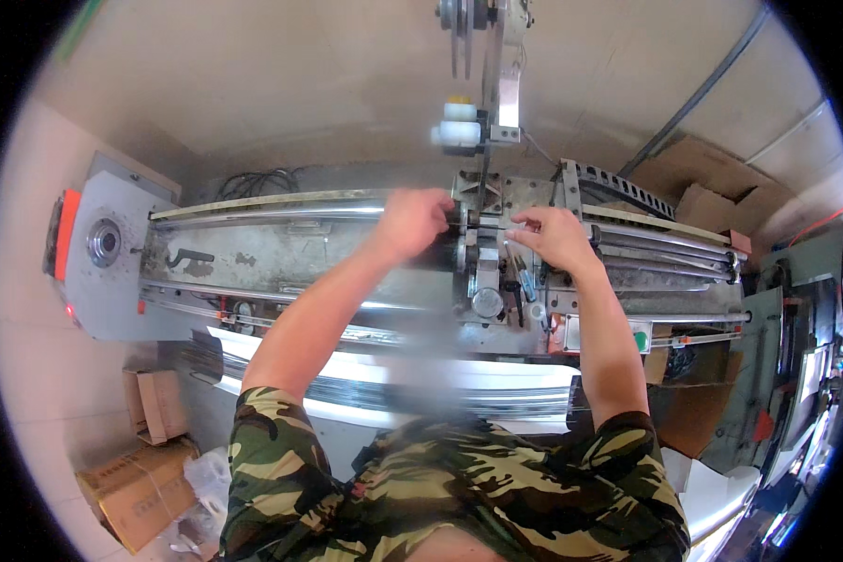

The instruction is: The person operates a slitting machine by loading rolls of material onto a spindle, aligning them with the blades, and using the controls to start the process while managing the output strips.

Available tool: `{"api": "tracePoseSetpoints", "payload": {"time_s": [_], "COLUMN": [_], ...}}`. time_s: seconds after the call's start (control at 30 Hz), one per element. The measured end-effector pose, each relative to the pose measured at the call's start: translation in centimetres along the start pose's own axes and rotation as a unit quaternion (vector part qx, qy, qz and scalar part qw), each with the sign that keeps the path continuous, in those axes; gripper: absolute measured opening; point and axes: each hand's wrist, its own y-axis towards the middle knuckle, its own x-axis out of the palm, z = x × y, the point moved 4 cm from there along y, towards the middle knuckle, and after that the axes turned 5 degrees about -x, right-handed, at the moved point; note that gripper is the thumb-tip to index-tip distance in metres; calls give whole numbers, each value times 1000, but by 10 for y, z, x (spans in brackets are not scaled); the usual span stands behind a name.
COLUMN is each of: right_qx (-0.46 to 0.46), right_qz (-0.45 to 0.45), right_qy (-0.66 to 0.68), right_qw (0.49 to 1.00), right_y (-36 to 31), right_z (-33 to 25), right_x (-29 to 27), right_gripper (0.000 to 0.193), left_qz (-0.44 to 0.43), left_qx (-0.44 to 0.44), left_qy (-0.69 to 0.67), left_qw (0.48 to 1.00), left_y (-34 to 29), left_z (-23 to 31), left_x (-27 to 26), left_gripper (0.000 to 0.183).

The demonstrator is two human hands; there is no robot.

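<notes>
My left hand [412,221] is closed in a fist around a dark cylindrical part [437,255] on the left side of the machine's central metal head [482,272]. My right hand [554,236] is on the head's right side, its fingertips pinched on a thin metal rod [493,225] that runs across the top of the head. Both bare forearms reach up from my camouflage shirt [459,487]. The hands are slightly blurred, so the exact grip is hard to see.
A long grey machine with shiny rails [272,214] spans the view, ending in a grey plate with a round hub [103,242] at the left. White spools [459,131] hang on a bracket above. Cardboard boxes [140,487] lie at the lower left, more cardboard [702,178] at the upper right.
</notes>
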Motion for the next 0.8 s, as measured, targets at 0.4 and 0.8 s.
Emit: {"api": "tracePoseSetpoints", "payload": {"time_s": [0.4, 0.8], "right_qx": [3, 66], "right_qz": [-47, 63], "right_qy": [67, 0], "right_qw": [997, 996], "right_y": [5, -7], "right_z": [35, 30], "right_x": [10, 37], "right_gripper": [25, 13], "left_qz": [-28, 48], "left_qx": [-34, 75], "left_qy": [6, 250], "left_qw": [999, 964], "left_y": [8, -60], "left_z": [3, 20], "left_x": [5, 39], "left_gripper": [29, 58]}}
